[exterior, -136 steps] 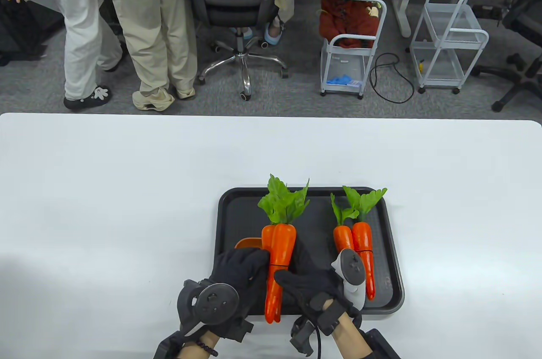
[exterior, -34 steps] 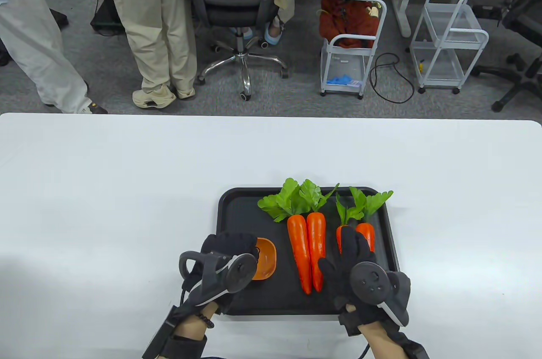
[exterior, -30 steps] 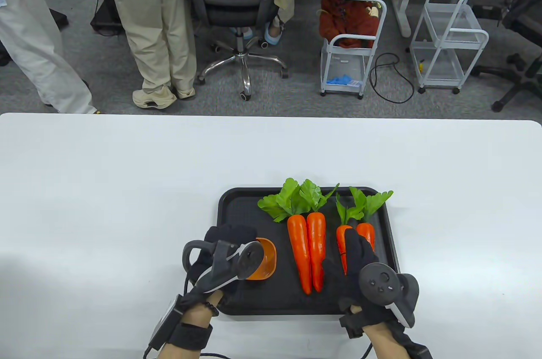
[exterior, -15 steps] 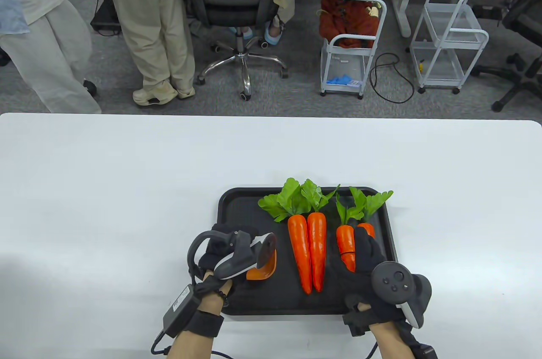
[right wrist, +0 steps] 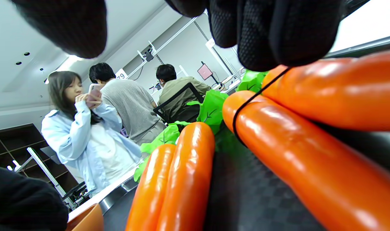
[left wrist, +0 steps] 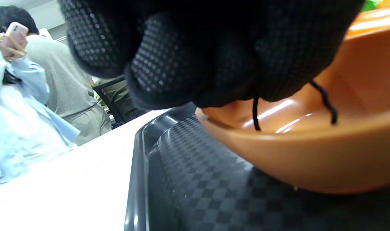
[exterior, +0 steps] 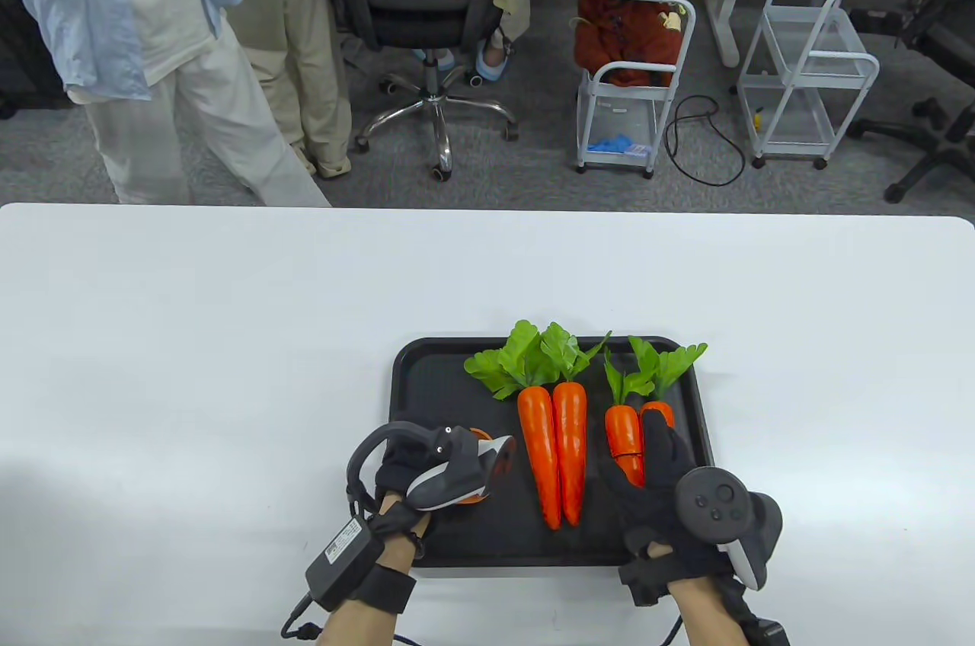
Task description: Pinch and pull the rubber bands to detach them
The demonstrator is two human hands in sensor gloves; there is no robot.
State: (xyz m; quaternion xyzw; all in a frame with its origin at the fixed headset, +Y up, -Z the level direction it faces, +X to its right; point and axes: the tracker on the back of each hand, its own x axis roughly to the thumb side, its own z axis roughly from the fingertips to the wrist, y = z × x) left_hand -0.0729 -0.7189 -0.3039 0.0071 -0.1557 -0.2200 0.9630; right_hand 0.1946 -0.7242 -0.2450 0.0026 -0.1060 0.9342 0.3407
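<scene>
On the black tray [exterior: 426, 387] lie two pairs of toy carrots. The left pair [exterior: 552, 448] lies loose with no band. The right pair [exterior: 623, 433] is bound by a black rubber band [exterior: 626, 454]. My right hand [exterior: 655, 448] rests on this pair, and in the right wrist view its fingertips [right wrist: 271, 48] pinch the band [right wrist: 238, 118] and pull it taut off the carrot. My left hand [exterior: 457, 452] is over the orange bowl [exterior: 478, 435]. In the left wrist view its fingers [left wrist: 214, 80] pinch another black band [left wrist: 255, 112] that hangs into the bowl [left wrist: 310, 150].
The tray sits near the front edge of the white table [exterior: 228, 341]. People [exterior: 152, 52] and an office chair [exterior: 434, 6] stand beyond the far edge. A battery pack [exterior: 343, 551] hangs at my left wrist.
My left hand has moved right and rolled over the bowl, now covering most of it. My right hand slid slightly right along the right pair. The left pair, held earlier, lies loose.
</scene>
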